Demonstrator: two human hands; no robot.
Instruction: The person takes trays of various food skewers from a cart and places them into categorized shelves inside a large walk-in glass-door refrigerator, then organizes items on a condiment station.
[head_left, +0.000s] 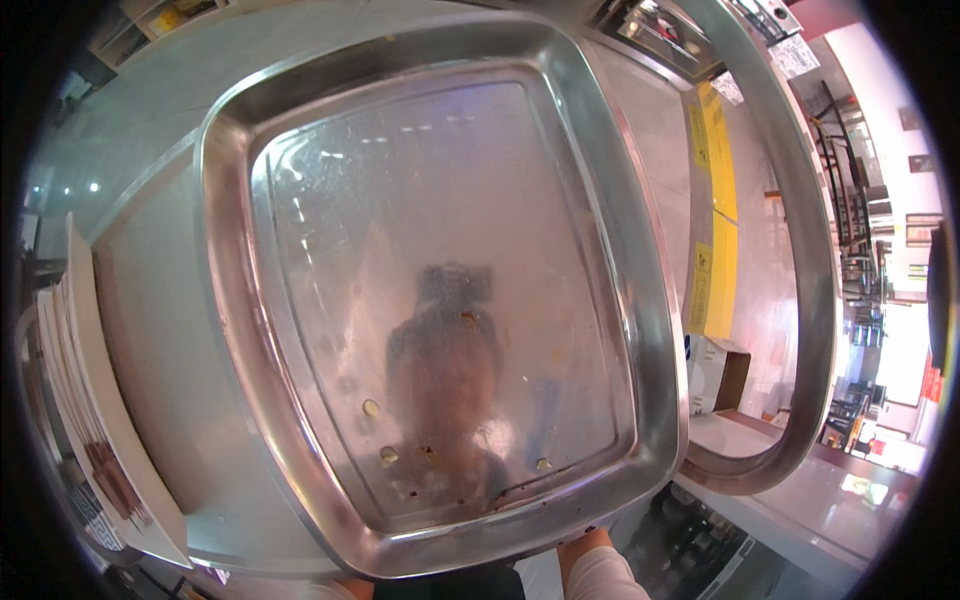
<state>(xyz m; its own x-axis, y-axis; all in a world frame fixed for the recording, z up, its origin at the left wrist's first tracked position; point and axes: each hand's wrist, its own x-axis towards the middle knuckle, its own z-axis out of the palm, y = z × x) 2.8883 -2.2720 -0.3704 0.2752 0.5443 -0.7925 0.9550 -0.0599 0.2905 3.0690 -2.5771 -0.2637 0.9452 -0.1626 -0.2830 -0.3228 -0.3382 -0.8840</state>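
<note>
A large rectangular stainless steel tray (442, 225) fills the middle of the view, tilted up before me. Its shiny bottom carries a few pale drops, small dark crumbs and a blurred reflection. Part of my right hand (589, 540) shows at the tray's lower right edge, below a light sleeve; the fingers are hidden behind the tray. Of my left hand (356, 589) only a sliver of wrist shows at the lower left edge, so its grip cannot be made out.
At left stands a white rectangular dish (112, 375) with skewered food (112, 480) beside it. Right of the tray are a curved metal rim (806, 247), yellow floor tape (720, 217) and an open cardboard box (720, 375). Tables and chairs lie farther right.
</note>
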